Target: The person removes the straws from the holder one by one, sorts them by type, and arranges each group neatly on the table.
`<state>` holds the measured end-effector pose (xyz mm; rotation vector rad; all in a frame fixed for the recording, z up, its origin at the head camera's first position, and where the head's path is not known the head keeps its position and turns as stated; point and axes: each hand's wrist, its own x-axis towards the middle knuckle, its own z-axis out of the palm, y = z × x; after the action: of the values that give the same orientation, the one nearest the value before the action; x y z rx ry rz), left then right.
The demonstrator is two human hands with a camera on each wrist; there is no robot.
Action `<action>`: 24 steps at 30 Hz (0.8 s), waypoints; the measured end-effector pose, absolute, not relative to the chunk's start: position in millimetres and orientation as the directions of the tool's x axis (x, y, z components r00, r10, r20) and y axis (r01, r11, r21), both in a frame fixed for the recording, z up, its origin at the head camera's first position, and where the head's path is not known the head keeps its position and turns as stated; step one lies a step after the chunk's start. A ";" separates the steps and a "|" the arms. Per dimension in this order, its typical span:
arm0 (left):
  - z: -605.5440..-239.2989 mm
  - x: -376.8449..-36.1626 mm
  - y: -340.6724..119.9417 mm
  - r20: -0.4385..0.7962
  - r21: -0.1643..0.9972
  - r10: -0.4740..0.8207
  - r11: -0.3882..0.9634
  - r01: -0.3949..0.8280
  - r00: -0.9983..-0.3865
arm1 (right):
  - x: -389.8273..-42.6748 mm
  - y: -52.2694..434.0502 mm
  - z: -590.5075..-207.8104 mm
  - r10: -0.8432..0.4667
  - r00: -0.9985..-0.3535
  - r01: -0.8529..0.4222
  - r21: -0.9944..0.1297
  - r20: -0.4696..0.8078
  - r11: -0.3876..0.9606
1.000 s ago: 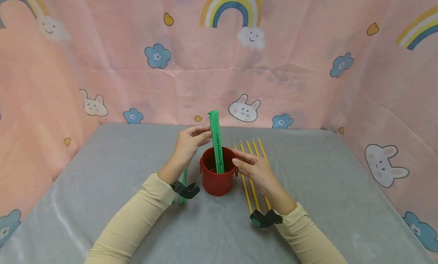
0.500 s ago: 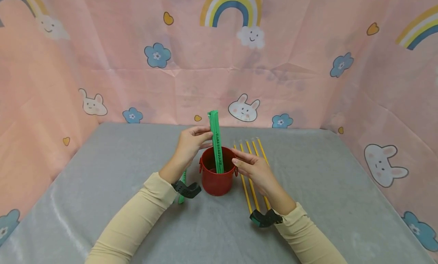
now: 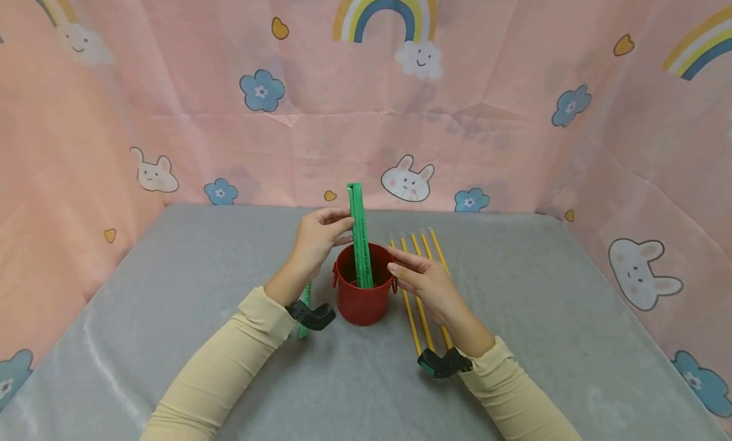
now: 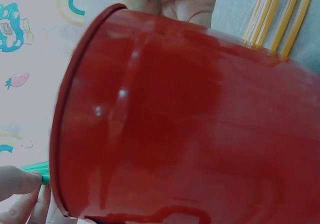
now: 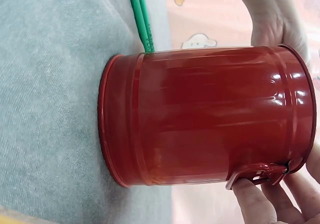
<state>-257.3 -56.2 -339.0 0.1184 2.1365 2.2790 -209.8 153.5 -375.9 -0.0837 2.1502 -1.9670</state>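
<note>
A red metal bucket (image 3: pixel 362 305) stands upright on the table, a small handle loop on each side. My left hand (image 3: pixel 318 237) pinches a long, slim green packet (image 3: pixel 359 228) with dark print. Its lower end is inside the bucket and its upper part rises well above the rim. In the left wrist view the packet shows between finger and thumb beyond the rim. My right hand (image 3: pixel 426 282) holds the bucket's right side near the rim. In the right wrist view its fingers (image 5: pixel 254 201) touch the handle loop (image 5: pixel 260 171).
More green packets (image 5: pixel 141 19) lie left of the bucket, partly hidden under my left wrist. Several yellow sticks in clear wrapping (image 3: pixel 409 320) lie side by side to its right, partly under my right hand. A grey cloth (image 3: pixel 240 377) covers the table; a pink printed curtain (image 3: pixel 320 155) hangs behind.
The green packet has turned slightly and leans a touch more to the left in my left hand. Bucket and right hand stay in place.
</note>
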 end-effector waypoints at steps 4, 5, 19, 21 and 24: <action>-336.8 -257.7 -57.5 0.056 0.996 0.051 -0.072 0.052 -0.997 | -209.2 153.7 -376.0 -0.197 -0.972 0.105 -0.989 -0.124 0.104; -336.1 -257.9 -57.8 0.062 0.996 0.048 -0.073 0.058 -0.997 | -209.3 153.7 -375.9 -0.197 -0.972 0.108 -0.989 -0.126 0.100; -318.5 -257.6 -60.9 0.097 0.993 0.039 -0.076 0.093 -0.995 | -208.7 154.3 -375.0 -0.199 -0.972 0.107 -0.989 -0.126 0.106; -314.9 -257.0 -61.9 0.109 0.992 0.037 -0.073 0.106 -0.993 | -208.8 154.3 -375.2 -0.198 -0.972 0.108 -0.988 -0.127 0.107; -308.2 -256.0 -63.7 0.133 0.989 0.038 -0.062 0.131 -0.990 | -208.8 154.2 -375.0 -0.199 -0.971 0.111 -0.988 -0.131 0.108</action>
<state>-256.0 -63.7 -308.2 0.1977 2.1935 2.3289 -208.8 154.2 -375.0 -0.0874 2.1528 -1.9545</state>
